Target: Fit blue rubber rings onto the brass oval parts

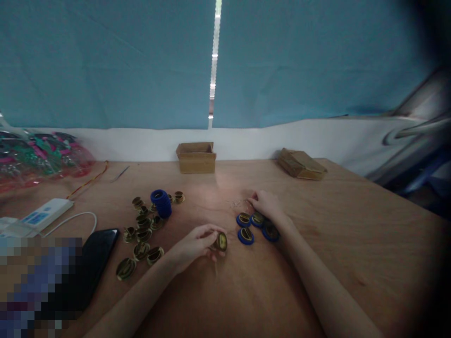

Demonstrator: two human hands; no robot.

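Fingers of the left hand are clamped on a round brass-coloured piece, its face turned toward the right, held near the middle of the counter. At the right hand, thumb and forefinger come close together beside a scatter of small, pale, thin bits; whether they grip one of these, I cannot tell. Just below that hand sit four brass pieces with blue rims, the rightmost one beside the wrist and partly covered by it.

To the left of the left hand, a loose group of plain brass pieces spreads over the wood, and a stack of blue rings stands among the farther ones, leaning slightly. A dark, flat device lies nearer the left edge, below a white power strip. Toward the back are an open cardboard box and, farther right, a second cardboard box.
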